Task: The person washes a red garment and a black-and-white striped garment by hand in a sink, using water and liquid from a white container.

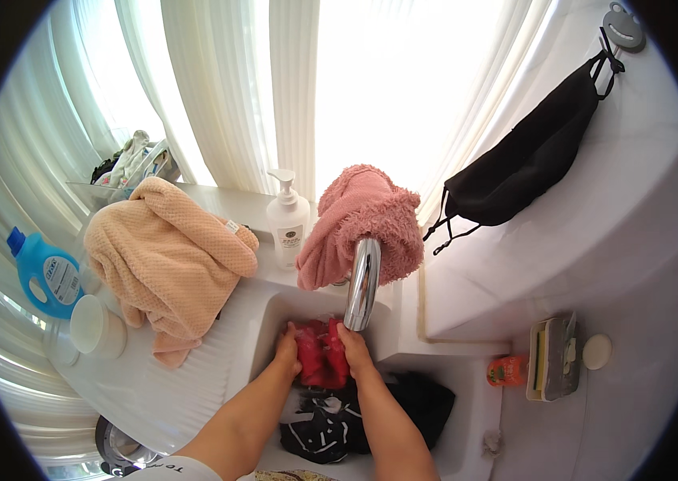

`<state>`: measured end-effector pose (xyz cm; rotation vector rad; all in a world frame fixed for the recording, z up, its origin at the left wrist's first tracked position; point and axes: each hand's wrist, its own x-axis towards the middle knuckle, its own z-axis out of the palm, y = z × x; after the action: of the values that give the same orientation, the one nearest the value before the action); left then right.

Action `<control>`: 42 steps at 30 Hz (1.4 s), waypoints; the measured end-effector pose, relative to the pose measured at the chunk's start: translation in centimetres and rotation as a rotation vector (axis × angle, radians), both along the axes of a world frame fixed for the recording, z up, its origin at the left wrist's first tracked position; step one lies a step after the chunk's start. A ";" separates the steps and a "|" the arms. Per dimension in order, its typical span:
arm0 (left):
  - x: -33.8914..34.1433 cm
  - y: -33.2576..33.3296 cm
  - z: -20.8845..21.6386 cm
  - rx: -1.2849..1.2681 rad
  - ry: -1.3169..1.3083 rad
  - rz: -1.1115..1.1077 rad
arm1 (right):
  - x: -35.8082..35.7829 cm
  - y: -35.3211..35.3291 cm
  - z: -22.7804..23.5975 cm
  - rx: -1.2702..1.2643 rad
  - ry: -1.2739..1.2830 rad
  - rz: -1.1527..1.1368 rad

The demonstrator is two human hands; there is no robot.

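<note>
My left hand (288,349) and my right hand (353,351) are both closed on a bunched, wet-looking red cloth (316,357), one at each side of it. The cloth is held inside a white sink (467,417), just below the mouth of a chrome faucet (364,289). Its exact kind of garment cannot be made out. Beneath my hands and forearms lies a black garment (319,429) with white markings, spread along the sink's bottom. My right forearm hides part of it.
A pink fluffy cloth (363,216) drapes behind the faucet, beside a white pump bottle (286,224). On the left ledge are a peach towel (171,256), a white cup (98,329) and a blue detergent bottle (46,272). A black face mask (515,156) hangs at right, above a sponge holder (554,361).
</note>
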<state>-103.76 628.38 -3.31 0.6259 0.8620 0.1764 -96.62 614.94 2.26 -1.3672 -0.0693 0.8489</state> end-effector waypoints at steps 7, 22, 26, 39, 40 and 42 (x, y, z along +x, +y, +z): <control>-1.5 -2.7 3.7 -0.319 -0.273 -0.211 | -6.6 1.3 4.1 -0.439 -0.861 -0.280; -3.1 -2.9 11.7 0.444 0.062 -0.148 | -2.3 -0.5 -0.4 -0.670 -0.746 -0.455; -2.1 -2.3 6.9 1.360 0.515 -0.278 | -4.7 -0.3 -2.2 -0.904 -1.056 -0.288; 1.5 0.0 -2.2 0.962 0.516 -0.198 | -1.3 1.5 -8.1 -0.614 -0.685 -0.020; 1.6 -0.3 0.3 0.575 0.370 -0.013 | 0.2 0.6 -6.9 -0.424 -0.508 0.016; 1.3 0.6 0.0 -0.060 0.030 -0.059 | 0.6 -0.4 -6.4 0.037 -0.043 0.003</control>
<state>-102.45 629.00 -3.31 0.5982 0.8732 0.0874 -95.99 614.50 -4.12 -1.3505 -0.1199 0.8171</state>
